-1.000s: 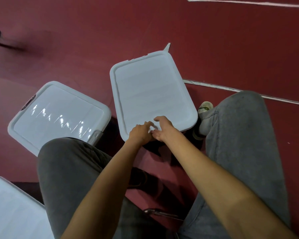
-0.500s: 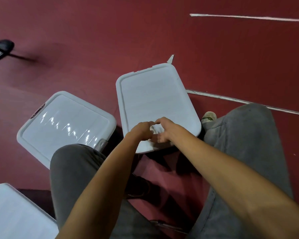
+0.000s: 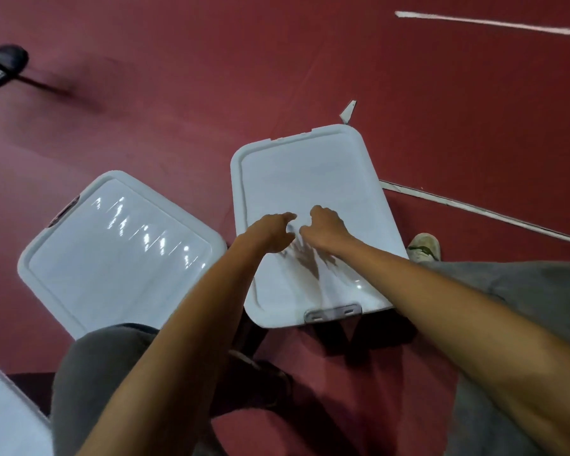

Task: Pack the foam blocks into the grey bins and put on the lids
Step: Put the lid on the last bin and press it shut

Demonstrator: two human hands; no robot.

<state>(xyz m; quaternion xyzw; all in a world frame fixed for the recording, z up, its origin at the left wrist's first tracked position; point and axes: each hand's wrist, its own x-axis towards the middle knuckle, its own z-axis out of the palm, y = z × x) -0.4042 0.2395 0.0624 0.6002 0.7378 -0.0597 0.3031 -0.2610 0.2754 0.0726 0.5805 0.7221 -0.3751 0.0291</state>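
A grey bin stands on the red floor between my knees with its pale lid (image 3: pixel 310 179) on it. Both hands are over the middle of that lid, close together. My left hand (image 3: pixel 270 232) and my right hand (image 3: pixel 326 228) have loosely curled fingers and hold nothing. Their shadows fall on the lid just below them, and I cannot tell whether the fingertips touch it. A grey latch (image 3: pixel 333 313) sits at the lid's near edge. No foam blocks are in sight.
A second lidded bin (image 3: pixel 112 251) stands to the left, by my left knee. Part of a third lid (image 3: pixel 7 416) shows at the bottom left. My right shoe (image 3: pixel 423 246) is beside the middle bin. Another person's black shoe (image 3: pixel 0 64) is at the far left.
Both hands have moved from the lid's near edge up over its middle. The grey latch at that edge, covered before, now shows.
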